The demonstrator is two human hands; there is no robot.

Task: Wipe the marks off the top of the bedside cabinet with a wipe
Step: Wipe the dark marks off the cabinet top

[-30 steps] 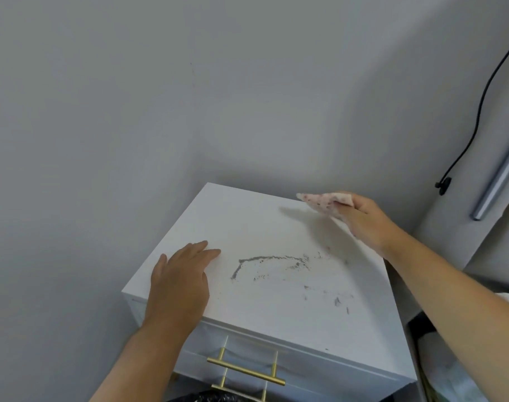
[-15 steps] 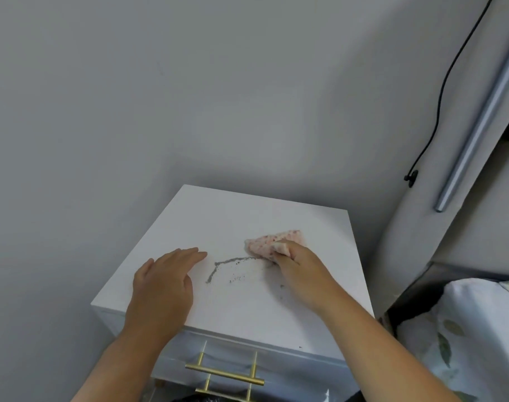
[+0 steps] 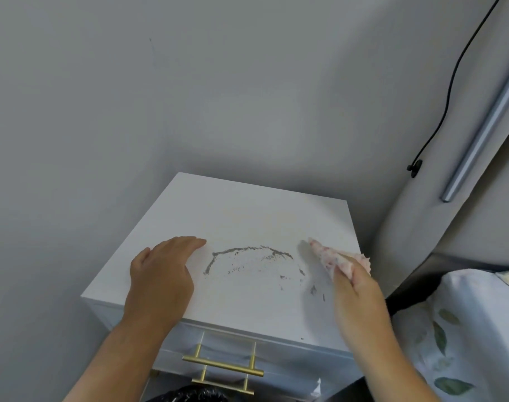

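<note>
The right hand (image 3: 360,297) has swept the wipe (image 3: 337,258) from the middle of the cabinet (image 3: 247,210) top to its right edge, fingers pinching the bunched wipe. The marks (image 3: 247,261) show again as a grey arc mid-top. The left hand (image 3: 160,280) stays flat, fingers together, near the front-left edge.

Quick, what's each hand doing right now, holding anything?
Left hand: open, flat on the cabinet top, holding nothing.
Right hand: closed on the wipe.
</note>
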